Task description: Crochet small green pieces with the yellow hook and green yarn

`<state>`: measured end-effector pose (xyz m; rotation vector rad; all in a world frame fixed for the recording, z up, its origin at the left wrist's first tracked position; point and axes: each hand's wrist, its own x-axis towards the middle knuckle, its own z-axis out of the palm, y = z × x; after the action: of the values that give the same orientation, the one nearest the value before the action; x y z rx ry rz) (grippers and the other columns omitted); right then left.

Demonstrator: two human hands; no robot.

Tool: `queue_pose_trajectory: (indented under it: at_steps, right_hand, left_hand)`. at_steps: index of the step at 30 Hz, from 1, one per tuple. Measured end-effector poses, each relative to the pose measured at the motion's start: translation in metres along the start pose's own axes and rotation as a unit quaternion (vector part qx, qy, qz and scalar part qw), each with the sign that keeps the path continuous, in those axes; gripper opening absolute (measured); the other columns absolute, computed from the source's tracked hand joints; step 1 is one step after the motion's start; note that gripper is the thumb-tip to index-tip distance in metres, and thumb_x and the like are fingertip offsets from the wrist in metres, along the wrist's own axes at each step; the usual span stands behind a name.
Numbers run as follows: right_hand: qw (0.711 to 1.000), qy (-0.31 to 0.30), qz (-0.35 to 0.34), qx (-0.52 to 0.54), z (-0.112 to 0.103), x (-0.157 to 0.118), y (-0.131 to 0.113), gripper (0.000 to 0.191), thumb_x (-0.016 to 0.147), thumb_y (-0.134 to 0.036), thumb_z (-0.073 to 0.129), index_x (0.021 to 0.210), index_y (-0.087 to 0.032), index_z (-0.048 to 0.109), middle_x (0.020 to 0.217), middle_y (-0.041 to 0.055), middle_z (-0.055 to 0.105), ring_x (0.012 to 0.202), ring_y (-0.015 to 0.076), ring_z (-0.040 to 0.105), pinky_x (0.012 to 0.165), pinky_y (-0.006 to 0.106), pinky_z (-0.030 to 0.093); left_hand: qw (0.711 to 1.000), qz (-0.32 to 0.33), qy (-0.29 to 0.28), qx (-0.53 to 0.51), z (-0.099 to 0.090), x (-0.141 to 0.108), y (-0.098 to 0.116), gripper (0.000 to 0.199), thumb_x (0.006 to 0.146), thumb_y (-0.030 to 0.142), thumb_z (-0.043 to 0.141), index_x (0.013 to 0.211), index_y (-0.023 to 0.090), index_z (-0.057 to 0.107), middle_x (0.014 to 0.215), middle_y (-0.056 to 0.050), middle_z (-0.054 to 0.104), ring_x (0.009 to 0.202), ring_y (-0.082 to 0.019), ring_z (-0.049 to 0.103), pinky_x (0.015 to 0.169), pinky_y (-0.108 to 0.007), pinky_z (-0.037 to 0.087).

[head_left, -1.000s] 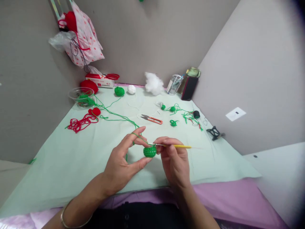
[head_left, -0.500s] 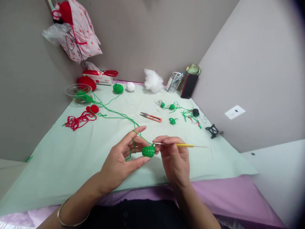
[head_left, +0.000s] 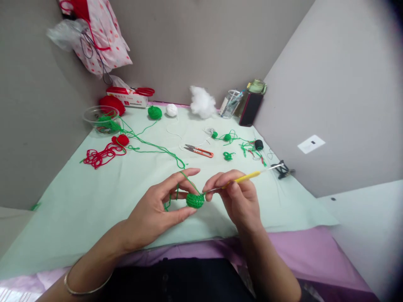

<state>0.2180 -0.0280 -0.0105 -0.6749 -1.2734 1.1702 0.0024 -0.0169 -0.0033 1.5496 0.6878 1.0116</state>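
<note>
My left hand (head_left: 160, 205) pinches a small, rounded green crochet piece (head_left: 194, 200) between thumb and fingers. Green yarn (head_left: 189, 179) runs over its raised index finger and down to the piece, with more strands looped by the other fingers. In my right hand (head_left: 236, 195) is a crochet hook with a yellow handle (head_left: 248, 177), held like a pen. The hook's metal tip meets the upper right edge of the crochet piece; the exact stitch is too small to make out.
Thread snips (head_left: 199, 151) lie mid-table. Behind are a green yarn ball (head_left: 155, 112), a white yarn ball (head_left: 171, 110) and fluffy stuffing (head_left: 202, 102). Red yarn (head_left: 102, 157) and a clear plastic bowl (head_left: 91, 113) sit at left. Small green pieces (head_left: 228, 156) and a black spool (head_left: 258, 145) lie at right.
My right hand has shifted slightly right and tilted the hook, its handle end now higher. The left hand keeps hold of the crochet piece. The whole view has moved a little.
</note>
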Motion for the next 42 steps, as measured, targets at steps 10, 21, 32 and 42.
queue_pose_trajectory:
  at_steps: [10,21,32,42]
  right_hand:
    - [0.997,0.066,-0.038,-0.015,0.011,-0.011,0.013,0.028,0.103,-0.051,0.063,0.096,-0.026,0.072,0.097,0.0047,0.083,0.068,0.0163,0.073,0.068,0.036,0.064]
    - [0.999,-0.018,-0.022,-0.046,-0.003,-0.005,-0.001,0.023,0.106,-0.041,0.06,0.101,-0.024,0.075,0.099,0.0058,0.082,0.077,0.0178,0.077,0.074,0.037,0.065]
    - [0.965,-0.145,-0.097,-0.198,-0.01,0.002,-0.021,0.021,0.107,-0.027,0.059,0.108,-0.02,0.078,0.096,0.0084,0.08,0.092,0.0201,0.077,0.083,0.035,0.064]
    - [0.814,-0.004,-0.337,-0.473,0.008,-0.024,0.017,0.035,0.097,-0.013,0.07,0.126,-0.031,0.076,0.103,0.0066,0.078,0.089,0.0202,0.076,0.076,0.032,0.067]
  left_hand:
    - [0.997,-0.033,0.003,-0.064,-0.002,-0.001,-0.006,0.067,0.087,0.011,0.081,0.148,0.035,0.065,0.107,-0.003,0.077,0.101,-0.018,0.077,0.089,-0.027,0.065]
    - [1.0,-0.007,-0.002,0.027,-0.003,0.0,-0.002,0.065,0.089,0.009,0.077,0.147,0.032,0.063,0.099,0.0,0.076,0.097,-0.017,0.076,0.091,-0.028,0.064]
    - [0.984,0.072,-0.049,0.154,-0.011,0.0,-0.003,0.062,0.092,0.01,0.073,0.15,0.031,0.061,0.105,0.001,0.078,0.097,-0.015,0.075,0.101,-0.03,0.061]
    - [0.976,-0.113,0.136,-0.128,0.024,-0.009,-0.009,0.061,0.082,0.028,0.09,0.14,0.028,0.07,0.101,0.0,0.072,0.098,-0.017,0.07,0.093,-0.028,0.058]
